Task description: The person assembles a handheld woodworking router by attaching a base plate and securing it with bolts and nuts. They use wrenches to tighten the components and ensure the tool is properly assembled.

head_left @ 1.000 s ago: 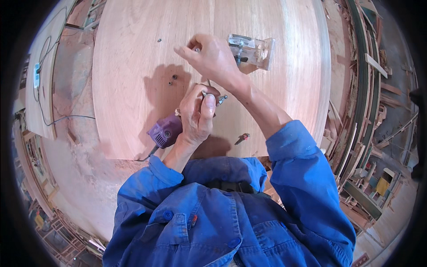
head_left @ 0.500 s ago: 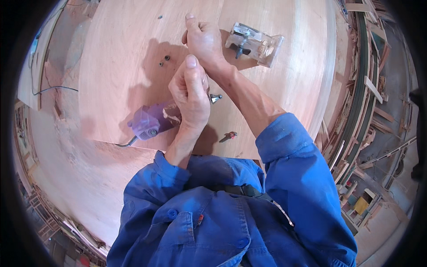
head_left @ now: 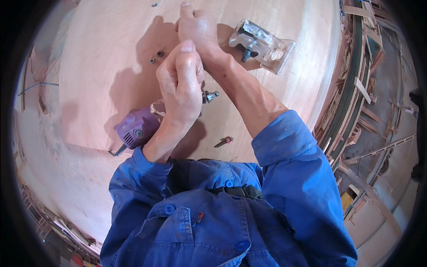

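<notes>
My left hand (head_left: 181, 84) is closed in a fist with its thumb on top, above a purple trim router motor (head_left: 134, 127) lying on its side. That hand hides the middle of the motor, while the metal collet end (head_left: 210, 96) shows to its right. Just beyond, my right hand (head_left: 199, 32) is also closed, its wrist close to the left thumb. Whatever the fingers hold, if anything, is hidden. To the right of my right hand lies a clear plastic router base (head_left: 261, 44) with a dark knob. A router bit (head_left: 223, 142) with a red part rests nearer to me.
Two small metal parts (head_left: 156, 57) lie left of my hands, and another small metal piece (head_left: 155, 4) is at the far edge of view. Everything rests on a pale wooden board (head_left: 275, 93). Wood offcuts (head_left: 367, 89) are piled beyond its right side.
The whole view has shifted a little. My two fists have moved slightly away from me and stay closed, close together. The router motor, base and bit keep their places on the board.
</notes>
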The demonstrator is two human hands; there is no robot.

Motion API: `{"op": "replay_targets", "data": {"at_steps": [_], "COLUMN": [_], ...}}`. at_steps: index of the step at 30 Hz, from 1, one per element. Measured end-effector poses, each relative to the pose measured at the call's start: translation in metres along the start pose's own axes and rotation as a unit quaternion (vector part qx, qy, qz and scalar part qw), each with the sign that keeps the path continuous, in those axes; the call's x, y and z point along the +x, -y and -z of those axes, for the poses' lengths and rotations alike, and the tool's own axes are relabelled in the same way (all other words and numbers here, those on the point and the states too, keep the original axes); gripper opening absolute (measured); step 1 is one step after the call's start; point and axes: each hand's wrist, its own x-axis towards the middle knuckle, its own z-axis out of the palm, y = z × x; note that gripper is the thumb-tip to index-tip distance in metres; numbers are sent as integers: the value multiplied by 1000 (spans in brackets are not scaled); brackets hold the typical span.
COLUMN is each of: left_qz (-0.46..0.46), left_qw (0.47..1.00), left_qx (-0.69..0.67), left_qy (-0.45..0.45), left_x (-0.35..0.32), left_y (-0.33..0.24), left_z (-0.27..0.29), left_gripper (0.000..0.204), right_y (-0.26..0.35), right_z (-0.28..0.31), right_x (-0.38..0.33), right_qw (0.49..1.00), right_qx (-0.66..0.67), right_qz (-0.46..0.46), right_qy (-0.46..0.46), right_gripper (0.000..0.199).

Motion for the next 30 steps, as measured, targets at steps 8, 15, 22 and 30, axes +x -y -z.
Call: {"op": "replay_targets", "data": {"at_steps": [8,15,22,30], "left_qz": [16,19,53,3], "left_qw": [999,999,999,988], "left_qx": [9,-22,-3,114], "left_qy": [42,19,0,107], "left_x": [-1,-2,-9,-50], "left_y": [-3,1,-6,-102], "left_z": [2,-5,-3,-26], "left_gripper": [42,41,50,23], "right_y": [2,-4,64,40], "right_z": [8,18,120,233], "right_x": [-2,0,-60,-96], "right_qw": [998,999,947,527], "right_qx": [18,20,305,840], "right_qz": [-62,-29,71,40], "right_qy": [24,25,75,119], "right_gripper": [61,62,62,50]}}
